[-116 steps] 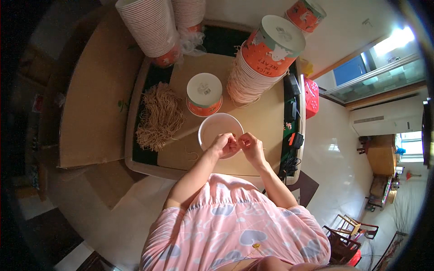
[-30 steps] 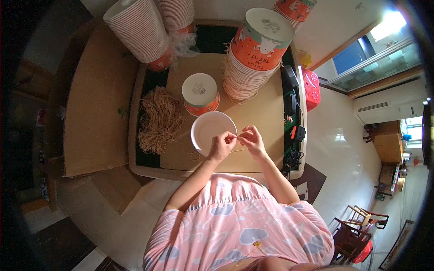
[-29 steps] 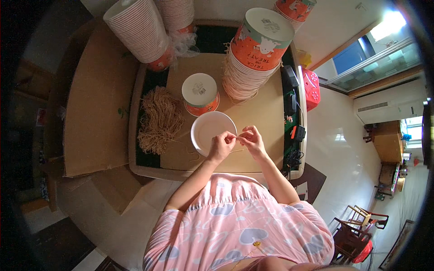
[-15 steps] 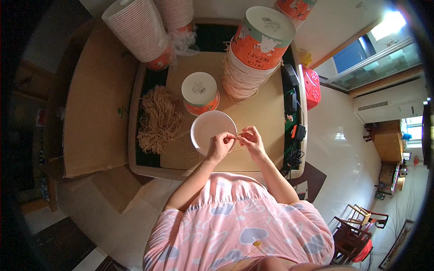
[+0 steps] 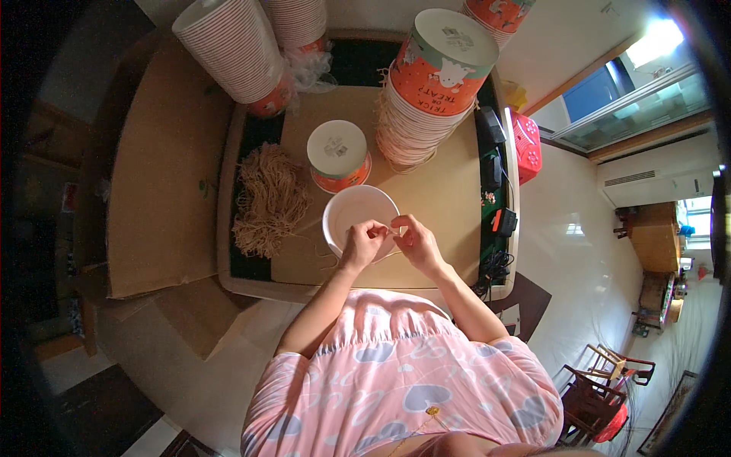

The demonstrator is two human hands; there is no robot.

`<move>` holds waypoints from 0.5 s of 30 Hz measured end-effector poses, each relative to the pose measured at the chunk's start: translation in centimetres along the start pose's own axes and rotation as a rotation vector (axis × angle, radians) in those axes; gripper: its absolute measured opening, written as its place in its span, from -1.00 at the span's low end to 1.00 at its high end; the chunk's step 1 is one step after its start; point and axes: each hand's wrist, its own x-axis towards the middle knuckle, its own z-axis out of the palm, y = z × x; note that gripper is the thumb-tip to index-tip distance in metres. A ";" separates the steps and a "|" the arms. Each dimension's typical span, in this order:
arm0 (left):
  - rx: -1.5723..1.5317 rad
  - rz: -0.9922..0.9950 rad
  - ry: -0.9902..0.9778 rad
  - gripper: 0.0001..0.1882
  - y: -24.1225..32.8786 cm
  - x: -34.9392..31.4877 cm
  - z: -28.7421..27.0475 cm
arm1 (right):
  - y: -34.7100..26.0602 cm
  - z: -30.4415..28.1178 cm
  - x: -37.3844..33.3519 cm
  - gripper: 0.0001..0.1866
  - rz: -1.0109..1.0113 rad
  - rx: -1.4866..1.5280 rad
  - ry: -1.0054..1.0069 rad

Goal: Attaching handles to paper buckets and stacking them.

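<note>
A white paper cup [image 5: 358, 217] lies on its side near the front of the tabletop [image 5: 442, 190], its open mouth facing up toward the camera. Over its near rim the left hand [image 5: 362, 244] and right hand [image 5: 413, 241] meet, fingers pinched together on a thin tan string [image 5: 394, 226]. A heap of tan strings [image 5: 268, 199] lies to the left, an upturned orange cup [image 5: 337, 155] just behind, and a tall cup stack [image 5: 426, 91] stands further back.
</note>
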 end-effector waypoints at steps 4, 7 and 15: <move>0.012 0.006 0.001 -0.90 -0.7 0.2 -0.1 | 0.9 1.1 0.3 -0.74 -0.189 -0.094 0.066; 0.013 0.001 0.006 -0.89 -0.8 0.1 -0.2 | 1.0 1.3 0.4 -0.81 -0.104 -0.100 0.037; 0.034 -0.020 0.009 -0.88 -0.7 0.0 -0.3 | 0.0 0.9 0.4 -0.93 -0.081 -0.241 -0.004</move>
